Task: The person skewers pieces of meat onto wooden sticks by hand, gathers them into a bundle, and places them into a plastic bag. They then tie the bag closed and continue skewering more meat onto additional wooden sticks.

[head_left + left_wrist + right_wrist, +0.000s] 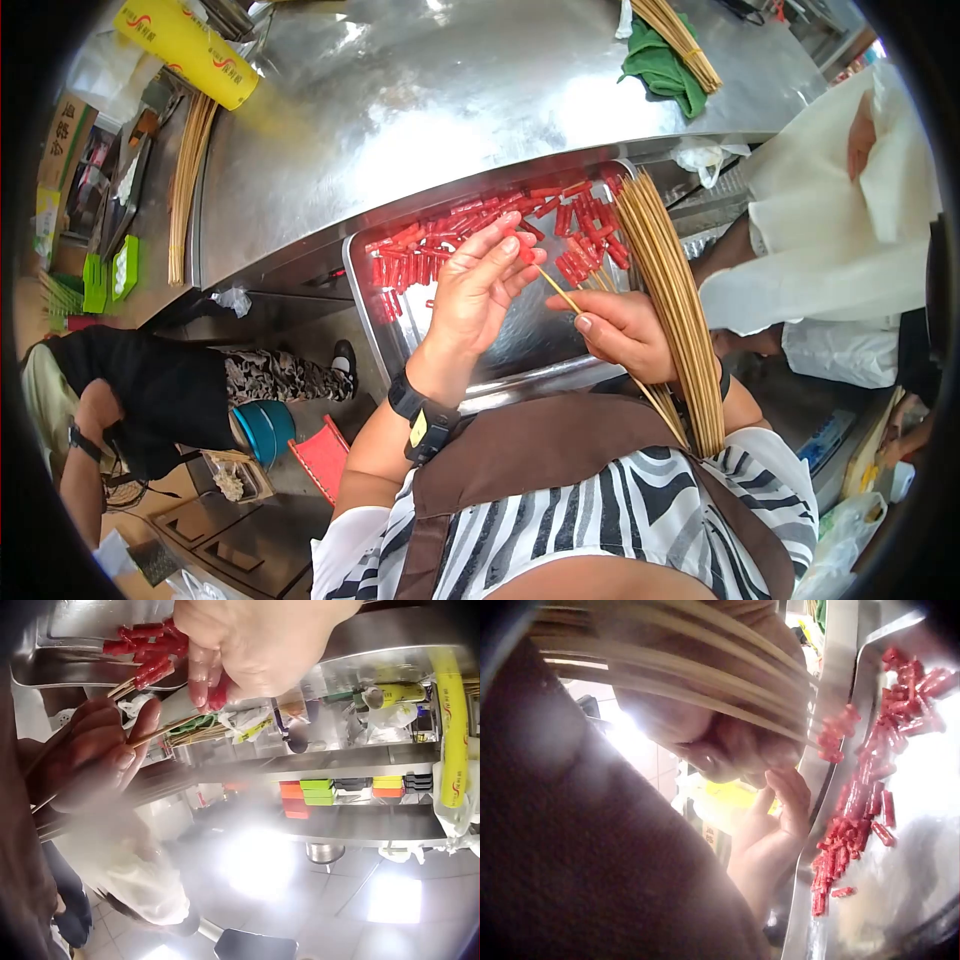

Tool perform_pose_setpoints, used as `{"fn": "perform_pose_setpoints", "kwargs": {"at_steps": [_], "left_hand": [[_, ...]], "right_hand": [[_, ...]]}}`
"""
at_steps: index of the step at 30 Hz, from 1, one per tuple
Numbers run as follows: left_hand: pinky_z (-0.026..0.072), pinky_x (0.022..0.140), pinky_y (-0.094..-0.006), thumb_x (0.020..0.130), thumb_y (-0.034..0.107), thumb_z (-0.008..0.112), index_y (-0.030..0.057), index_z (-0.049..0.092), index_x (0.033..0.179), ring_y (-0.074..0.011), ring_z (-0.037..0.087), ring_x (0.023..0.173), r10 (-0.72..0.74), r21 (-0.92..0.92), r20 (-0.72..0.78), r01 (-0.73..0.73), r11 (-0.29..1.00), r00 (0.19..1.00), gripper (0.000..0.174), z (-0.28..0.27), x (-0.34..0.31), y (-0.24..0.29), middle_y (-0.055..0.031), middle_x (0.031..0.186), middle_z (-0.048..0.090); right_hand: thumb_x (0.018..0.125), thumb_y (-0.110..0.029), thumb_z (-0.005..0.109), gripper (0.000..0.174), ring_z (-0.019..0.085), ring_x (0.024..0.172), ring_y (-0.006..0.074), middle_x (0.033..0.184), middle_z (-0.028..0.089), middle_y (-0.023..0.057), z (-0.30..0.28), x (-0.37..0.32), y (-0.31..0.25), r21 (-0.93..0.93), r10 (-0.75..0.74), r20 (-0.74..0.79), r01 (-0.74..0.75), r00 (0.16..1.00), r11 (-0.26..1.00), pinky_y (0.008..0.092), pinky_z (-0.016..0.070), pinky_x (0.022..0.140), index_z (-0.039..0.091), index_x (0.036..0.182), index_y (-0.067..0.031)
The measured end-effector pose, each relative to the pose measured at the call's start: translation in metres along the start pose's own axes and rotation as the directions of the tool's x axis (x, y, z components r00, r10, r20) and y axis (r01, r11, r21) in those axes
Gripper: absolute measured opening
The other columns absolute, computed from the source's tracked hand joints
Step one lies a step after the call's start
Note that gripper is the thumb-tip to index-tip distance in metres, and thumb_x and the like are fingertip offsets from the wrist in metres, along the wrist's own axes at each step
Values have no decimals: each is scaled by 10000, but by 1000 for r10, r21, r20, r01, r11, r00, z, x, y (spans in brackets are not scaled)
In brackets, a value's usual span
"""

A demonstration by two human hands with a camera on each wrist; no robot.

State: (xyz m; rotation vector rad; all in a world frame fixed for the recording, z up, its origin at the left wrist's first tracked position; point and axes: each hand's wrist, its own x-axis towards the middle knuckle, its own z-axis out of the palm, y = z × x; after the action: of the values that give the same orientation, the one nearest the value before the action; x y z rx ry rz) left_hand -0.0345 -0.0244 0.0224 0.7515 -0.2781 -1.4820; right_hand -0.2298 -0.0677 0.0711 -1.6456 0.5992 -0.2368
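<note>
My left hand [468, 295] pinches a short red piece [527, 254], sausage-like and glossy, between thumb and fingers. A thin bamboo skewer [562, 292] is pinched by my right hand [632, 335], its tip right at that red piece. In the left wrist view the red piece [218, 697] shows below the left fingers, with the skewer [166, 730] pointing at it. Below both hands is a metal tray [530, 340] holding many red pieces [440, 240], some on skewers. A thick bundle of skewers [668, 290] lies along my right forearm; skewers also cross the right hand [727, 720] in the right wrist view.
Beyond the tray spreads a steel counter [400, 110], with a green cloth [665, 65] and more skewers [680, 40] on it. Another skewer bundle [190, 190] and a yellow roll [190, 50] lie at left. Other people stand on both sides, one in a white apron [820, 220].
</note>
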Motion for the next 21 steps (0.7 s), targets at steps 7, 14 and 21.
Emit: {"fn": "perform_pose_setpoints", "kwargs": {"at_steps": [7,14,21], "left_hand": [[520,759,-302,876,64,542,6,517,1161,-221,619,890,53,13,16,-53,999,998,292,6,0,-6,-113,985,611],[518,760,-324,868,45,552,-32,509,1163,-218,616,879,123,92,23,-124,988,992,308,13,-4,-13,-123,967,612],[515,761,-346,876,46,534,-15,522,1151,-231,609,874,127,149,71,-136,979,989,282,15,-6,-19,-128,971,604]], "right_hand": [[932,-147,404,303,435,488,95,534,427,12,-1,0,0,-17,12,-26,-12,1000,1000,251,357,492,514,1172,1],[929,-155,415,291,442,497,100,536,432,15,-1,0,3,-1,16,-59,-16,998,1000,257,369,505,525,1148,1],[921,-145,425,275,452,526,93,553,439,21,0,2,6,-18,1,-90,-3,996,1000,252,373,520,539,1125,1]]}}
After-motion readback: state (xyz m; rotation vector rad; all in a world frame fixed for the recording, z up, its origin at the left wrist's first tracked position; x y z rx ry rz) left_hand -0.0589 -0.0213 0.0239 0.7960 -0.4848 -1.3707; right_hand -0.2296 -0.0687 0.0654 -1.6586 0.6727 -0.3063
